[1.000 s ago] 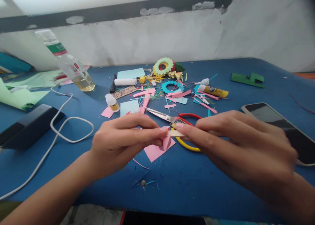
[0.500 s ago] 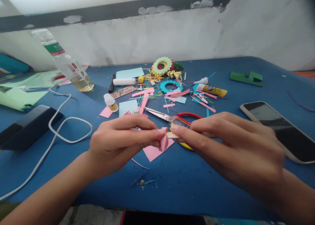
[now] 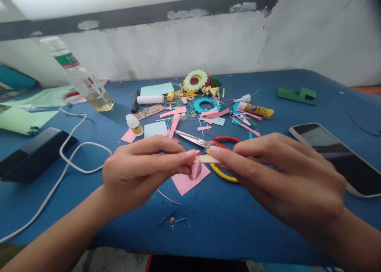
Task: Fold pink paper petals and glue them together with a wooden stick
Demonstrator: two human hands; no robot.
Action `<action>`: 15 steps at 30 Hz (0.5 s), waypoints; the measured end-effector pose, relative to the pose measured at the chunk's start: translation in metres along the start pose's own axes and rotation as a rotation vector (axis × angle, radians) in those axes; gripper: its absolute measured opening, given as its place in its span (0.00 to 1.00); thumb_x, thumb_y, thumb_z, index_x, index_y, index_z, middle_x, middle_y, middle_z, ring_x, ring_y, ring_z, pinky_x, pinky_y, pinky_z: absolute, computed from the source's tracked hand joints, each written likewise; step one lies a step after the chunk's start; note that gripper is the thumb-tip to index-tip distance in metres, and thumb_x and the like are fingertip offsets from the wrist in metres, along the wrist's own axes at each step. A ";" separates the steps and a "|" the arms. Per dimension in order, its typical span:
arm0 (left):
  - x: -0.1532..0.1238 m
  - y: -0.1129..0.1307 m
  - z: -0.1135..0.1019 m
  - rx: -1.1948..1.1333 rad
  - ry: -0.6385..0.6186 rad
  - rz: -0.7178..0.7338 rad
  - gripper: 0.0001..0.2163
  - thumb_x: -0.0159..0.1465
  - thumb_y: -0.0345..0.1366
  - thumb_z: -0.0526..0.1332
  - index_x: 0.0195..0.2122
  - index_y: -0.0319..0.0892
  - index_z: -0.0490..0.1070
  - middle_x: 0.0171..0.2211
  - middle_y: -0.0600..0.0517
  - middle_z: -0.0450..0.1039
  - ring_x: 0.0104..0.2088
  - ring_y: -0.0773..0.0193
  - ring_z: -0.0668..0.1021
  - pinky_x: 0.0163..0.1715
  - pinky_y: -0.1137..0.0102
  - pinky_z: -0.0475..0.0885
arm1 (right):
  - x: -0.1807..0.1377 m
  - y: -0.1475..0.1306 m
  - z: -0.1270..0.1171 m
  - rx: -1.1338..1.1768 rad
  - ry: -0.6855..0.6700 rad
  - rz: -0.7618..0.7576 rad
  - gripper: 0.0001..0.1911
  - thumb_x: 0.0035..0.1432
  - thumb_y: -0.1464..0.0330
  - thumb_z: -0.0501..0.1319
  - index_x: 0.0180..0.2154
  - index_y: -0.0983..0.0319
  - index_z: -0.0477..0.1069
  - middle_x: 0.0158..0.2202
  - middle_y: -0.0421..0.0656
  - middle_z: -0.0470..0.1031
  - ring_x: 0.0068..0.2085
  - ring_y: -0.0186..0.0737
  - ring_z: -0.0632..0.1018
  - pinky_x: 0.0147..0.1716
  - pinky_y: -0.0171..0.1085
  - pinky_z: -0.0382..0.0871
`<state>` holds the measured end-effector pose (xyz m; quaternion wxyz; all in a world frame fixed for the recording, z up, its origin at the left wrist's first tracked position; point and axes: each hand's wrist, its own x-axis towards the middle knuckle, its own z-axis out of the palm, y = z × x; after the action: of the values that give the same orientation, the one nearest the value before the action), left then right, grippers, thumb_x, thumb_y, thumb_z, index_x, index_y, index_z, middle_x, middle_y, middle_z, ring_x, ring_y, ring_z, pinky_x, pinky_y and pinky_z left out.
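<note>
A small folded piece of pink paper is pinched between the thumb and fingers of my left hand. My right hand grips a flat, pale wooden stick, and its left end meets the top of the folded paper. Most of the stick's right part is hidden by my fingers. Below and behind the hands, a flat pink paper square lies on the blue table. Scissors with red and yellow handles rest just beyond, partly covered by my right hand.
Paper scraps, a blue paper ring and a yellow tube lie behind the scissors. A small glue bottle, a tall glass bottle and a white cable are on the left. A phone lies right.
My left hand has shifted slightly left with the pink paper. More of the stick shows between my hands, and more of the yellow scissor handle is visible.
</note>
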<state>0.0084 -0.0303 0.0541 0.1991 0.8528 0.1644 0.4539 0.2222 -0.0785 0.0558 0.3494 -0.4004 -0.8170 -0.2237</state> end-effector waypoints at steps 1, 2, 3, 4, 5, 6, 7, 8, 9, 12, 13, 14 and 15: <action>0.000 0.001 0.000 -0.005 0.007 -0.012 0.18 0.59 0.25 0.62 0.48 0.54 0.72 0.33 0.52 0.76 0.30 0.68 0.77 0.28 0.76 0.76 | 0.000 0.000 0.000 0.002 0.006 0.018 0.14 0.59 0.78 0.55 0.39 0.55 0.74 0.25 0.36 0.74 0.26 0.29 0.72 0.24 0.28 0.66; 0.000 0.001 0.000 -0.009 0.015 -0.030 0.18 0.59 0.26 0.61 0.48 0.55 0.72 0.33 0.52 0.76 0.29 0.68 0.77 0.27 0.76 0.76 | -0.001 0.000 0.000 0.009 0.004 0.028 0.14 0.60 0.78 0.55 0.39 0.55 0.74 0.25 0.35 0.74 0.25 0.28 0.72 0.24 0.28 0.66; 0.001 0.002 0.000 -0.018 0.027 -0.053 0.18 0.60 0.26 0.61 0.47 0.56 0.72 0.33 0.52 0.76 0.29 0.68 0.77 0.25 0.76 0.76 | -0.001 0.000 0.000 0.022 0.003 0.039 0.13 0.60 0.77 0.56 0.40 0.56 0.73 0.26 0.36 0.74 0.25 0.28 0.72 0.25 0.29 0.66; 0.001 0.002 0.001 -0.037 0.041 -0.070 0.17 0.60 0.27 0.62 0.47 0.55 0.73 0.32 0.52 0.76 0.28 0.68 0.76 0.24 0.76 0.76 | -0.001 0.001 0.000 0.045 0.003 0.055 0.12 0.59 0.77 0.56 0.40 0.56 0.73 0.27 0.36 0.74 0.26 0.29 0.72 0.25 0.29 0.66; 0.001 0.002 0.002 -0.067 0.057 -0.094 0.16 0.60 0.28 0.61 0.45 0.55 0.74 0.31 0.52 0.76 0.27 0.69 0.76 0.23 0.76 0.75 | 0.000 0.001 0.000 0.081 0.005 0.087 0.12 0.59 0.76 0.57 0.41 0.57 0.73 0.28 0.37 0.74 0.27 0.29 0.73 0.26 0.29 0.67; 0.001 0.001 0.003 -0.114 0.076 -0.117 0.14 0.60 0.28 0.62 0.44 0.54 0.75 0.30 0.52 0.76 0.26 0.69 0.76 0.22 0.76 0.75 | 0.001 0.002 0.000 0.134 0.009 0.138 0.11 0.59 0.75 0.58 0.41 0.58 0.73 0.29 0.37 0.75 0.28 0.29 0.73 0.26 0.29 0.67; 0.000 0.000 0.004 -0.175 0.097 -0.148 0.12 0.60 0.29 0.62 0.43 0.53 0.76 0.30 0.53 0.76 0.25 0.70 0.76 0.21 0.77 0.75 | 0.002 0.002 0.001 0.210 0.011 0.205 0.09 0.58 0.74 0.59 0.41 0.58 0.73 0.29 0.38 0.75 0.28 0.29 0.74 0.26 0.29 0.67; 0.000 -0.002 0.005 -0.243 0.118 -0.186 0.11 0.60 0.30 0.62 0.42 0.52 0.77 0.29 0.53 0.76 0.25 0.70 0.76 0.21 0.77 0.75 | 0.003 0.002 0.002 0.309 0.000 0.292 0.08 0.58 0.73 0.60 0.39 0.59 0.74 0.29 0.38 0.75 0.28 0.29 0.74 0.24 0.28 0.67; -0.002 -0.004 0.007 -0.311 0.136 -0.231 0.11 0.60 0.30 0.62 0.41 0.51 0.77 0.30 0.53 0.76 0.25 0.71 0.77 0.21 0.78 0.76 | 0.004 0.001 0.003 0.430 -0.025 0.386 0.06 0.57 0.72 0.60 0.38 0.59 0.74 0.28 0.37 0.75 0.27 0.28 0.74 0.22 0.27 0.66; -0.006 -0.010 0.012 -0.463 0.153 -0.370 0.12 0.59 0.28 0.62 0.40 0.53 0.77 0.34 0.54 0.78 0.26 0.70 0.78 0.22 0.77 0.77 | 0.005 -0.004 0.007 0.857 -0.199 0.638 0.04 0.56 0.69 0.61 0.35 0.58 0.74 0.26 0.35 0.75 0.25 0.28 0.75 0.20 0.25 0.66; -0.008 -0.011 0.014 -0.489 0.144 -0.398 0.13 0.60 0.27 0.62 0.40 0.54 0.77 0.35 0.54 0.78 0.26 0.69 0.79 0.23 0.76 0.78 | 0.005 -0.007 0.009 0.989 -0.272 0.705 0.04 0.57 0.68 0.61 0.36 0.58 0.73 0.27 0.35 0.75 0.26 0.29 0.75 0.21 0.26 0.67; -0.008 -0.012 0.016 -0.509 0.128 -0.407 0.13 0.60 0.27 0.61 0.40 0.54 0.77 0.35 0.54 0.78 0.26 0.69 0.79 0.23 0.75 0.78 | 0.004 -0.009 0.011 1.102 -0.335 0.760 0.05 0.57 0.67 0.60 0.36 0.58 0.73 0.27 0.36 0.75 0.28 0.30 0.75 0.23 0.27 0.68; -0.009 -0.013 0.018 -0.522 0.110 -0.403 0.13 0.60 0.28 0.61 0.40 0.55 0.77 0.34 0.54 0.78 0.26 0.69 0.79 0.23 0.75 0.78 | 0.003 -0.011 0.013 1.193 -0.380 0.801 0.06 0.57 0.66 0.60 0.36 0.59 0.73 0.29 0.37 0.75 0.29 0.31 0.76 0.25 0.28 0.69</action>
<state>0.0177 -0.0265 0.0319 0.4877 0.6975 0.2185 0.4775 0.2067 -0.0751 0.0491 0.4149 -0.4418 -0.6376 0.4755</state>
